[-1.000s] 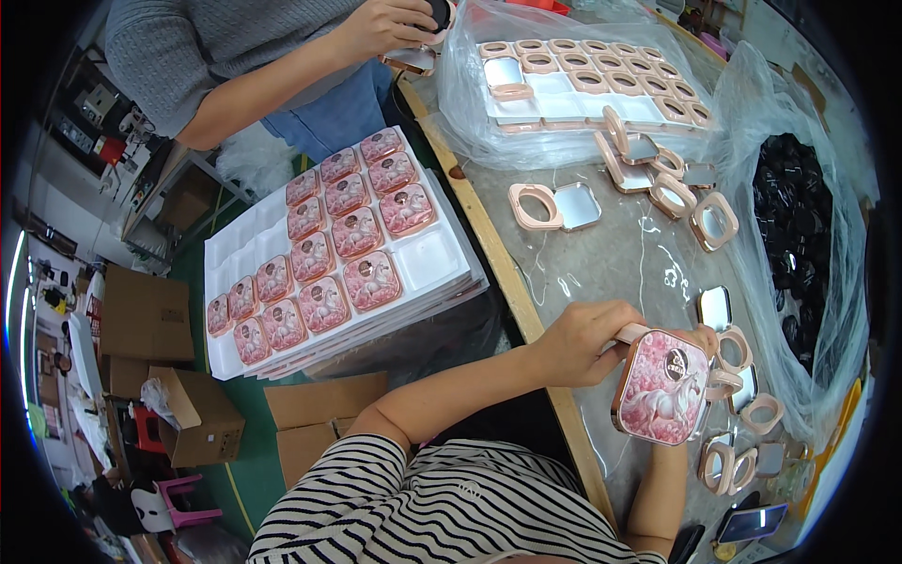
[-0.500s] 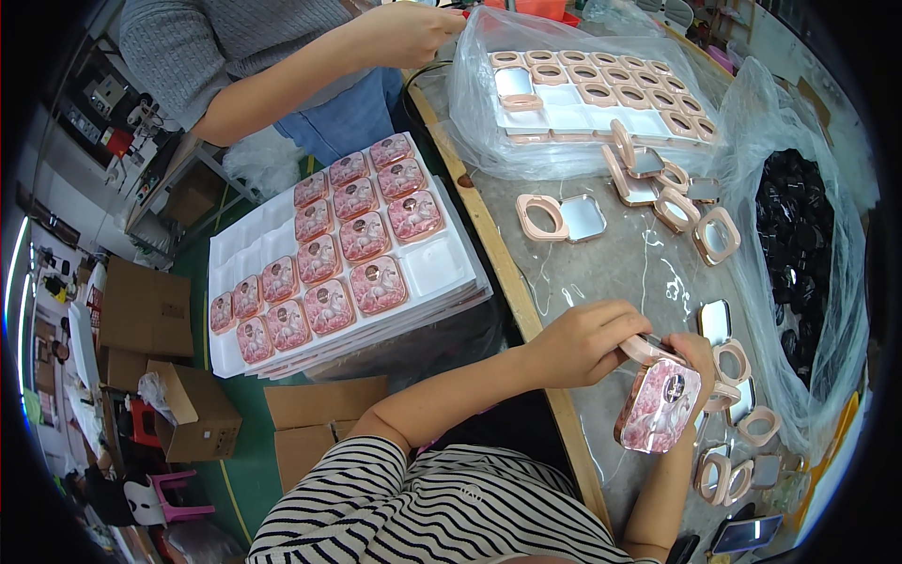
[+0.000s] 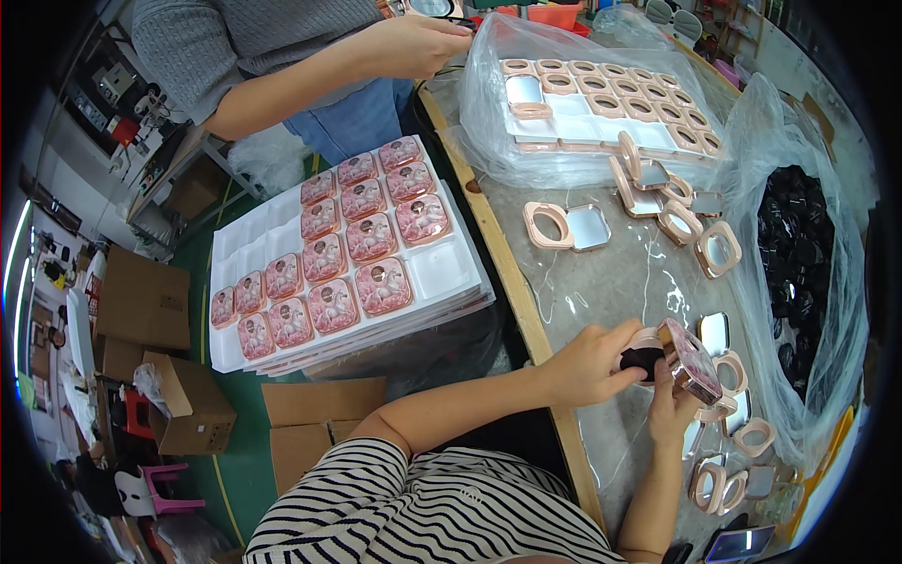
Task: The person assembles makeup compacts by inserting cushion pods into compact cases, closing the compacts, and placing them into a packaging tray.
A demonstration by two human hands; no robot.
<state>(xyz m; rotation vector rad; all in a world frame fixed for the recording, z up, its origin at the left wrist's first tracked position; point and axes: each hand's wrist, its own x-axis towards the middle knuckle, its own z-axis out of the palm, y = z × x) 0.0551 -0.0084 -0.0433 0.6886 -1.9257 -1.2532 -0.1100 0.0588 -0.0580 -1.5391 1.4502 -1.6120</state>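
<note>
My left hand (image 3: 590,365) grips the beige base side of an open compact case, fingers and thumb closed at its edge. The pink patterned lid (image 3: 693,365) of this compact case stands tilted up on the right, and my right hand (image 3: 669,410) holds it from below. Between the two halves shows a black piece (image 3: 643,361) inside the case; its exact kind cannot be made out. Beige compact cases without the pink pattern, some open, lie on the table close to my right hand, among them an open ring-shaped one (image 3: 754,437).
Finished-looking pink compacts (image 3: 370,237) sit in a stack of white trays (image 3: 437,268) at left. A plastic-wrapped tray (image 3: 583,133) holds beige cases. A clear bag of black pieces (image 3: 797,273) stands right. Across the table, a co-worker's hand (image 3: 418,47) holds something dark. A phone (image 3: 740,543) lies near.
The compact case has been turned and opened wider: its patterned lid now tilts right and the black inside shows. Both hands stay on it. The view has shifted slightly.
</note>
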